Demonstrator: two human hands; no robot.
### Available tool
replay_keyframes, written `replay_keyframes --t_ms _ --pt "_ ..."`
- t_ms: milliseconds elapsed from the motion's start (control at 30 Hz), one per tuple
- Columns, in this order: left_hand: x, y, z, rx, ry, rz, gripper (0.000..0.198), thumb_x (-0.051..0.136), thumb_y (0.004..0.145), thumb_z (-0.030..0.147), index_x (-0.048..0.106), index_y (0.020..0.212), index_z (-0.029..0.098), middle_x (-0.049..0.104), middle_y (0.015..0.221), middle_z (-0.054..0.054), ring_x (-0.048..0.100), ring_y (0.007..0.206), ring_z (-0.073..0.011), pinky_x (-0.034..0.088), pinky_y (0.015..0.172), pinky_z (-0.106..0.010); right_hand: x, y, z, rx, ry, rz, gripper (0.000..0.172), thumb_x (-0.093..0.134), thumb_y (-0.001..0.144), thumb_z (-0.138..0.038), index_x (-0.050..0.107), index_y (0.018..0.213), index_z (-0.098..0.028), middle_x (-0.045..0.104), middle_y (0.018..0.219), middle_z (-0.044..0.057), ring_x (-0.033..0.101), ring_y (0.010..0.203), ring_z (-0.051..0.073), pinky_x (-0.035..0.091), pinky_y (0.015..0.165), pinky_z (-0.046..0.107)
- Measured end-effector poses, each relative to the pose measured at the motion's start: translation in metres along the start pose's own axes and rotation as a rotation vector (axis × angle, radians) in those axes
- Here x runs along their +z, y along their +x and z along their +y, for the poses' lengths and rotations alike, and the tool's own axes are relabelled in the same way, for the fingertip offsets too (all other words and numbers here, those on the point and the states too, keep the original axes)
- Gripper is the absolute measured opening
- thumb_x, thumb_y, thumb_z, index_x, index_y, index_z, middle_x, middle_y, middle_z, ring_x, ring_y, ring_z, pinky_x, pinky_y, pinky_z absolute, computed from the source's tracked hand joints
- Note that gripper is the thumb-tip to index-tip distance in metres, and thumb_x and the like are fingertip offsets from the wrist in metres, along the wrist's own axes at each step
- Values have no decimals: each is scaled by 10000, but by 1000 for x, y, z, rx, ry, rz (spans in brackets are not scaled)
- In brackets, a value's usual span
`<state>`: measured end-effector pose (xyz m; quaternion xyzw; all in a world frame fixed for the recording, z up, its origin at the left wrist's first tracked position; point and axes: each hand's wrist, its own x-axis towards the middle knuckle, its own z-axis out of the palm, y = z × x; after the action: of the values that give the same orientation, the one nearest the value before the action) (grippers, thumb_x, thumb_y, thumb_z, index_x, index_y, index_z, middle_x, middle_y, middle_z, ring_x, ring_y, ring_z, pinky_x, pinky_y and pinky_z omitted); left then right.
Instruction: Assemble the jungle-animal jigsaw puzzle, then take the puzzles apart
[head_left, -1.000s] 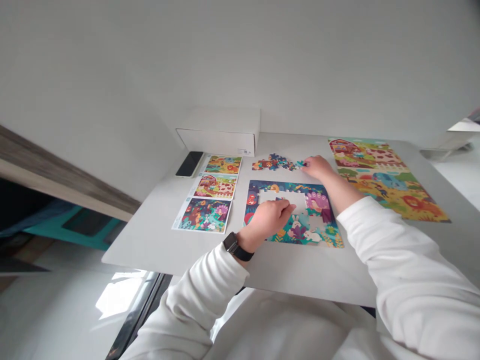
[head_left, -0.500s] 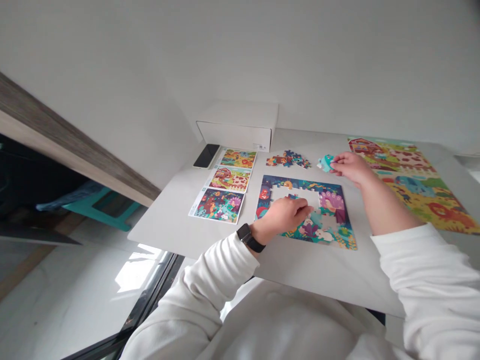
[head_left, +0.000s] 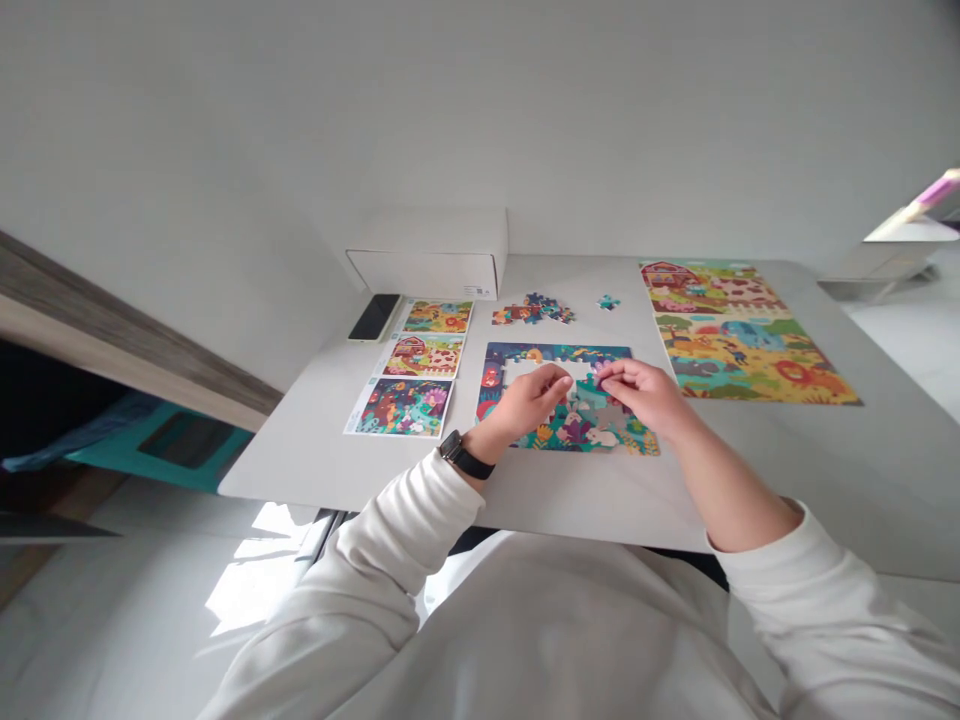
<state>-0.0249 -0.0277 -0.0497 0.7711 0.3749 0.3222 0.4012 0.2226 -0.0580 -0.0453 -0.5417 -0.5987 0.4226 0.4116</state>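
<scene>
Both forearms reach forward over the table (head_left: 600, 500), sleeves pushed back, and meet above the unfinished puzzle (head_left: 517, 358). The left hand (head_left: 529, 400) lies knuckles-up, fingers curled close together, tips touching the puzzle's bare gap. The right hand (head_left: 637, 392) has its fingers drawn together at the tips; whether they clamp a piece cannot be told. Loose pieces (head_left: 534, 310) lie at the puzzle's 12 o'clock, and a teal piece (head_left: 607, 301) at 1 o'clock.

Legible markings: none found.
White box (head_left: 427, 262) carries a small printed label (head_left: 484, 292), too fine to read; picture cards (head_left: 420, 355) and jigsaw puzzle (head_left: 559, 352) show no readable lettering.
</scene>
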Motion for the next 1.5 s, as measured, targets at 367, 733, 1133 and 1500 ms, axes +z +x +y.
replay_keyframes --t_ms 367,733,1133,1500 --pt "1 3 -8 -59 -57 -12 279 621 988 444 716 999 182 690 767 10 567 623 -113 420 614 -242 17 -2 10 -65 -6 11 324 768 874 -550 721 1011 -260 795 924 44 744 809 233 635 800 413" --pt "0 5 -11 -10 -53 39 276 592 998 429 693 951 176 650 773 4 537 678 -122 407 645 -252 11 -7 3 -106 -58 -19 310 719 947 -519 765 1123 -269 795 1010 52 751 900 245 646 891 431" --pt "2 8 -16 -47 -92 30 268 606 975 436 679 957 179 643 755 4 549 655 -122 411 616 -237 -2 -8 5 -508 -305 -32 291 723 981 -346 734 1271 -315 738 1328 73 723 1215 279 643 976 437" --pt "7 6 -11 -144 -205 -66 271 643 953 464 652 960 193 613 695 30 565 588 -112 447 568 -225 -8 -10 -2 -689 -601 -117 323 727 933 -168 733 1230 -294 791 1235 69 738 1175 283 569 1109 505"
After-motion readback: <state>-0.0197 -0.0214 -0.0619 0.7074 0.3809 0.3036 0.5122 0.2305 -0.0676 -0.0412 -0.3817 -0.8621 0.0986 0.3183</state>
